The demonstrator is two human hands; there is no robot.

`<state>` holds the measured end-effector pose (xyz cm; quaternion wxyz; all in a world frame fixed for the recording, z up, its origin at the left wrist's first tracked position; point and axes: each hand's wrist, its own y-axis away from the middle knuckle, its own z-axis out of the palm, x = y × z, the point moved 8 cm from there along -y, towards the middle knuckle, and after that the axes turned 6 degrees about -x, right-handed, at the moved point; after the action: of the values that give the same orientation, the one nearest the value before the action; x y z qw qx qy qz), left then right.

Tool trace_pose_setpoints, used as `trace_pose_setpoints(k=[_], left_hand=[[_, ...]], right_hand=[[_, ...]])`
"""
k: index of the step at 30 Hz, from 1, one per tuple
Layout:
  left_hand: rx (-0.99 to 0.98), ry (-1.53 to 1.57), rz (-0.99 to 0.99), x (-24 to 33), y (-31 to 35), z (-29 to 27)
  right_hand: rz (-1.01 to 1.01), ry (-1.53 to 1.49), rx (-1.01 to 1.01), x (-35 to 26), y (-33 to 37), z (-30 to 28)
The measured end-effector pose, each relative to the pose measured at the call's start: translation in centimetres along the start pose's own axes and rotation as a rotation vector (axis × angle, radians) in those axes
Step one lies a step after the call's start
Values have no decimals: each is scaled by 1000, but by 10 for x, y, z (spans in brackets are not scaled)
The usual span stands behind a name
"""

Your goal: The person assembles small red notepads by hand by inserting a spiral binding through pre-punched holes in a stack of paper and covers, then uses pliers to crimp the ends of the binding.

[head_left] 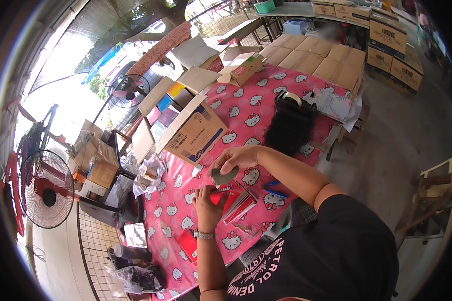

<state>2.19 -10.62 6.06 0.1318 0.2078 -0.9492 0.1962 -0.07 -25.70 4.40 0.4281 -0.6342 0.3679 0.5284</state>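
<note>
My right hand (240,157) is closed on a dark grey-green, rounded flat piece (225,176), pinched between thumb and fingers. Just below it, my left hand (206,206) is closed around a narrow dark ridged strip (221,189); what the strip belongs to is partly hidden by the fingers. Beneath and beside the left hand lies a stack of red and white booklets or cards (242,206). A flat red piece (187,244) rests near the left wrist, which wears a watch (204,235). Blue-handled tools or pens (273,191) lie right of the stack.
A pink cat-patterned cover (251,119) spreads over the table. An open carton (193,133) stands at the far left, closed cartons (306,55) at the back. A tape dispenser (290,98) sits beside a black item (289,131). Plastic bags (140,278) and fans (47,195) are at left.
</note>
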Motion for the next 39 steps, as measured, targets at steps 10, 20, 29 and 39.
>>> trace_pose_setpoints(k=[10, 20, 29, 39], left_hand=[[30, 169, -26, -31, 1, -15], [-11, 284, -57, -61, 7, -4], [-10, 362, -178, -76, 22, -15], [20, 412, -266, -61, 18, 1]], right_hand=[[192, 474, -109, 4, -29, 3], [-5, -330, -42, 8, -43, 10], [105, 291, 248, 45, -60, -24], [448, 814, 78, 124, -5, -64]])
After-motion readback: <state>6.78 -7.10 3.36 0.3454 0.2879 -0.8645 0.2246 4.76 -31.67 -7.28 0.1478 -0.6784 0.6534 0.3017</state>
